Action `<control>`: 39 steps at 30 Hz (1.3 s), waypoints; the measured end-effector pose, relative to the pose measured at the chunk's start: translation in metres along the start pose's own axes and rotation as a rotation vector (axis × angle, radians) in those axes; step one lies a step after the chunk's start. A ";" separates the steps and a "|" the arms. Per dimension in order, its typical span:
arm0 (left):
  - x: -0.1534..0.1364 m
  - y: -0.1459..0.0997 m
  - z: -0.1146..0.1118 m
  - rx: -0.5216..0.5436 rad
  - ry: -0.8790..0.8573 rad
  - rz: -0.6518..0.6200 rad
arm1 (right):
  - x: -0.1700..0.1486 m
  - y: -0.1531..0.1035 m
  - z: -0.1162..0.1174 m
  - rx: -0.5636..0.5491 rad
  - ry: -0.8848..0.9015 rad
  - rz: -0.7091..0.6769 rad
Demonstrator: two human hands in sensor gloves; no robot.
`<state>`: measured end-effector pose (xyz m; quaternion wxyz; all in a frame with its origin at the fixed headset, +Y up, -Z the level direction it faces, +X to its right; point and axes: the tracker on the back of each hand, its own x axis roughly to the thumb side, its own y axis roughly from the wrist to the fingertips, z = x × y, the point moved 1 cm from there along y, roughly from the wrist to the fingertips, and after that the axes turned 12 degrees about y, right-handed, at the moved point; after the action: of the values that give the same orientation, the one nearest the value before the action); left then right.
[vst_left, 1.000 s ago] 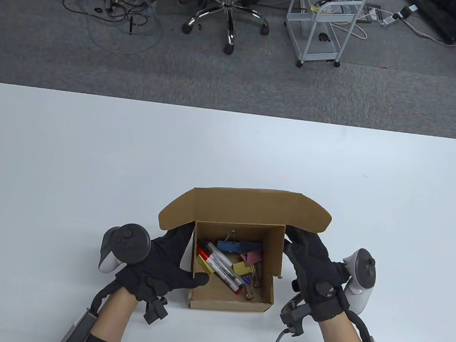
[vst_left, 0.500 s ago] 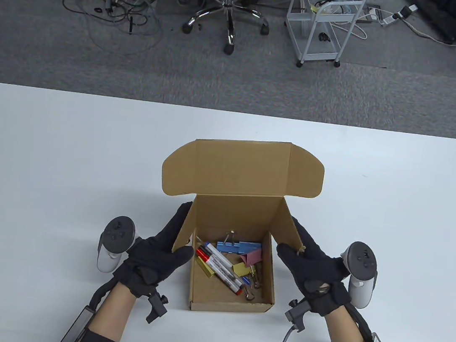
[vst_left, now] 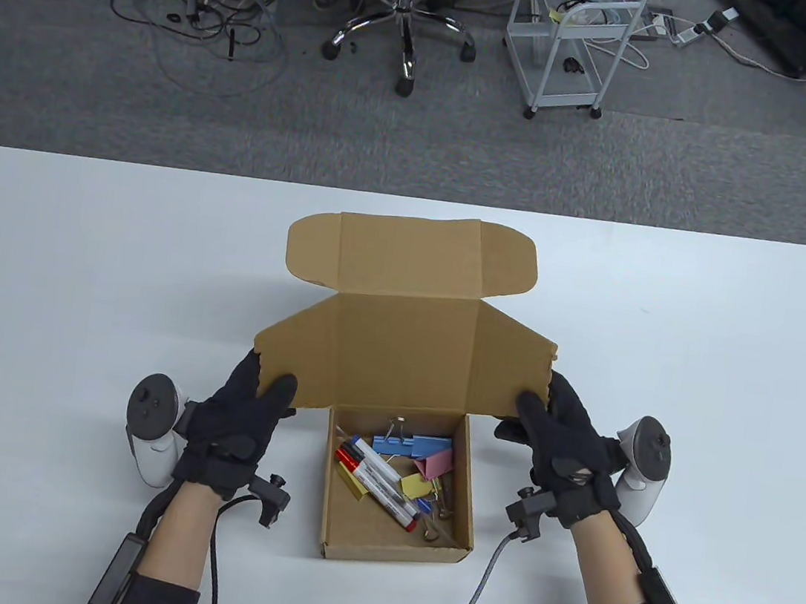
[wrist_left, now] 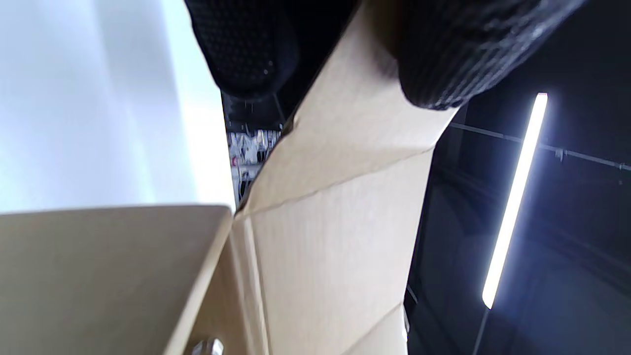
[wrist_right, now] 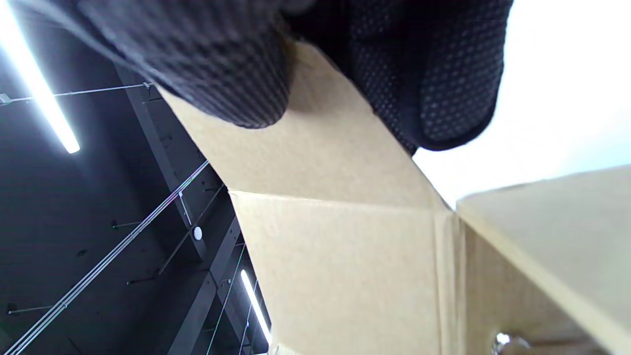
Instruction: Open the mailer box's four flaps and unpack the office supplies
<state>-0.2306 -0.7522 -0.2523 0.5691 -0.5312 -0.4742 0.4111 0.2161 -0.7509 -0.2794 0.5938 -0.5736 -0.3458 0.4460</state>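
Both hands pinch side flaps: left hand (vst_left: 237, 414), right hand (vst_left: 563, 444); the brown cardboard mailer box (vst_left: 394, 496) lies between, likely equidistant.

I can read no text, label, brand, number or sign anywhere. The cardboard of the mailer box (vst_left: 399, 331) I hold open is plain brown, inside and out, in the table view and in both wrist views. The markers (vst_left: 378, 480) lying in the box have white barrels with some dark marks on them, but these are too small for me to make out. The trackers on my hands carry no lettering that I can read.
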 end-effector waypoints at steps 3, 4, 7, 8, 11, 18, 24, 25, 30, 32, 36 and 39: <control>-0.002 0.000 0.004 0.079 0.074 0.010 | -0.003 0.001 -0.004 -0.036 -0.025 0.009; -0.002 0.000 0.004 0.098 0.106 0.011 | -0.003 0.001 -0.006 -0.053 -0.043 0.010; -0.006 0.000 0.006 0.152 0.200 0.038 | -0.007 0.002 -0.011 -0.097 -0.089 0.017; -0.008 0.000 0.005 0.159 0.213 0.050 | -0.009 0.002 -0.011 -0.106 -0.092 0.026; -0.014 0.000 0.004 0.171 0.228 0.089 | -0.015 0.003 -0.013 -0.124 -0.116 0.039; -0.028 0.001 0.001 0.171 0.237 0.193 | -0.029 0.005 -0.019 -0.166 -0.107 0.110; -0.033 0.001 0.000 0.154 0.291 0.237 | -0.034 0.004 -0.022 -0.175 -0.136 0.160; -0.031 0.001 0.001 0.150 0.309 0.233 | -0.031 0.003 -0.021 -0.170 -0.152 0.163; -0.004 -0.006 0.011 0.123 0.499 0.151 | -0.008 -0.007 -0.016 -0.134 -0.277 0.104; 0.010 -0.012 0.016 0.156 0.605 0.130 | 0.003 -0.014 -0.015 -0.165 -0.349 0.070; 0.041 -0.024 0.020 0.224 0.721 0.064 | 0.030 -0.030 -0.010 -0.187 -0.382 -0.014; 0.056 -0.031 0.018 0.226 0.722 0.059 | 0.049 -0.042 -0.005 -0.207 -0.414 -0.082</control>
<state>-0.2377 -0.6967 -0.2157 0.7425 -0.5892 -0.1790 0.2636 0.2441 -0.7045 -0.2431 0.4658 -0.5132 -0.5272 0.4916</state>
